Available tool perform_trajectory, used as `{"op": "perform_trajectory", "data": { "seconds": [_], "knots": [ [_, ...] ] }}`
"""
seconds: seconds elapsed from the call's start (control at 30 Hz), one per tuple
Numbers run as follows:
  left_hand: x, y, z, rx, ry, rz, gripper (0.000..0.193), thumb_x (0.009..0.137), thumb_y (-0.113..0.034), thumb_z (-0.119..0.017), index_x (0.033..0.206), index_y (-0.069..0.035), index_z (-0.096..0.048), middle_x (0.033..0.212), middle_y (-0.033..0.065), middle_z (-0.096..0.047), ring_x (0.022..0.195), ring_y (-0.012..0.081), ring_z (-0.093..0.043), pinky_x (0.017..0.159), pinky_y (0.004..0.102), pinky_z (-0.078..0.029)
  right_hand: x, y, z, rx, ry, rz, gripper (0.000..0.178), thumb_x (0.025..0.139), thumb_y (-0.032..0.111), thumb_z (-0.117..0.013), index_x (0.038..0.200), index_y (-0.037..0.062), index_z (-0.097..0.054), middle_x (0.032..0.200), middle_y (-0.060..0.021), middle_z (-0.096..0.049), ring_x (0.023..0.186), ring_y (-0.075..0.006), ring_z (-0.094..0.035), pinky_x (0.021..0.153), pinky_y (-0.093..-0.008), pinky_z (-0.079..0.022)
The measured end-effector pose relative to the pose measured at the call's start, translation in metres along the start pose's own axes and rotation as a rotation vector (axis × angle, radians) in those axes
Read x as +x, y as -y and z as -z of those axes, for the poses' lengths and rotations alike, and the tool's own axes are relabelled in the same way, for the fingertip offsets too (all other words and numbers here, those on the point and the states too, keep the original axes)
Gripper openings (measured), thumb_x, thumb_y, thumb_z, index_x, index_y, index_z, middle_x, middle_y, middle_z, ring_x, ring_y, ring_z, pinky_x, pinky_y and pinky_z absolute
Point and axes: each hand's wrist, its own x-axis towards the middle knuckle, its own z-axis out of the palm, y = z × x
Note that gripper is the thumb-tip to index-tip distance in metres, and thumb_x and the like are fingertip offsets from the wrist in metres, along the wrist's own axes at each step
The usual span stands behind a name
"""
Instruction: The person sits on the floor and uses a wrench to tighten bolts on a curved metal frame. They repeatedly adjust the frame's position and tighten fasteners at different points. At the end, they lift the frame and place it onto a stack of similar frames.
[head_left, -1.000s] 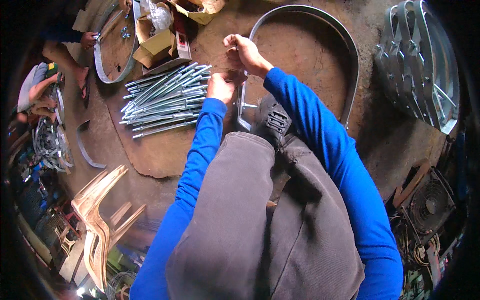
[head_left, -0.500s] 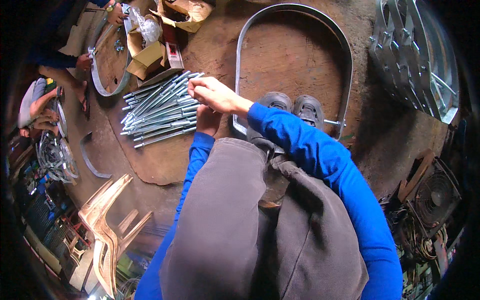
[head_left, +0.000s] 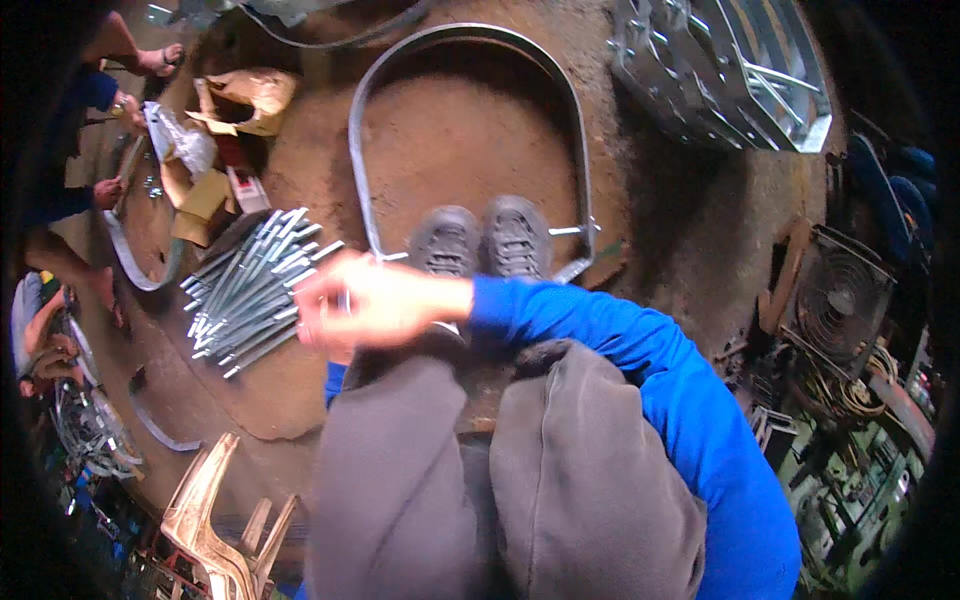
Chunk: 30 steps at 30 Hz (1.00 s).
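Observation:
My right hand [head_left: 380, 302] reaches across above my knees, fingers curled in and blurred. Something small and shiny shows between its fingers, too indistinct to name. Behind it, my left hand [head_left: 340, 352] is almost wholly hidden, its fingers out of sight; the two hands are close together. To their left lies a loose pile of shiny metal rods [head_left: 255, 290] on a brown board. Beyond my shoes a metal band bent into an arch [head_left: 357, 150] lies on the floor, with a bolt [head_left: 572, 231] sticking inward at its right end.
At the far right stands a stack of bent metal frames [head_left: 720, 85]. Torn cardboard boxes [head_left: 207, 195] lie behind the rods. At the left, another person's hand [head_left: 108, 193] holds a curved band. A chair [head_left: 205, 515] is near left, a round fan [head_left: 840, 300] at right.
My view has shifted, so the rods and the arched band appear further left. My right hand has drawn back from the rod pile toward my knees and now covers most of my left hand.

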Motion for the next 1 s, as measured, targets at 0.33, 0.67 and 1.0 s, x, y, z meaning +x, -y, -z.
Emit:
{"op": "perform_trajectory", "data": {
  "seconds": [0.33, 0.67, 1.0],
  "knots": [
    [0.004, 0.017, -0.032, -0.149, -0.07, 0.332, 0.023, 0.084, -0.01, -0.067, 0.105, -0.003, -0.065, 0.09, 0.0074, -0.065, 0.081, 0.015, -0.065, 0.073, 0.0275, -0.052, -0.187, 0.02, 0.226, 0.613, -0.71, -0.3, 0.028, 0.087, 0.029, -0.058, 0.065, 0.0203, -0.043, 0.049, 0.0072, -0.024, 0.042, -0.0085, -0.023, 0.043, -0.027, -0.018],
    [-0.003, 0.031, -0.035, -0.249, -0.094, 0.509, 0.031, 0.085, -0.012, -0.067, 0.114, -0.004, -0.062, 0.094, 0.0084, -0.066, 0.081, 0.0124, -0.064, 0.074, 0.0255, -0.052, -0.19, -0.038, 0.252, 0.491, -0.506, -0.57, 0.022, 0.087, 0.031, -0.056, 0.071, 0.0188, -0.047, 0.054, 0.0074, -0.031, 0.045, -0.0072, -0.026, 0.046, -0.0266, -0.022],
    [0.004, 0.036, -0.042, -0.313, -0.086, 0.474, 0.037, 0.086, -0.011, -0.066, 0.121, -0.003, -0.057, 0.095, 0.0099, -0.065, 0.082, 0.0131, -0.064, 0.075, 0.0257, -0.052, -0.176, -0.093, 0.255, -0.784, -1.056, -0.432, 0.037, 0.098, 0.035, -0.044, 0.106, 0.0002, -0.055, 0.074, -0.009, -0.06, 0.061, -0.0243, -0.053, 0.06, -0.0373, -0.046]
  ]
}}
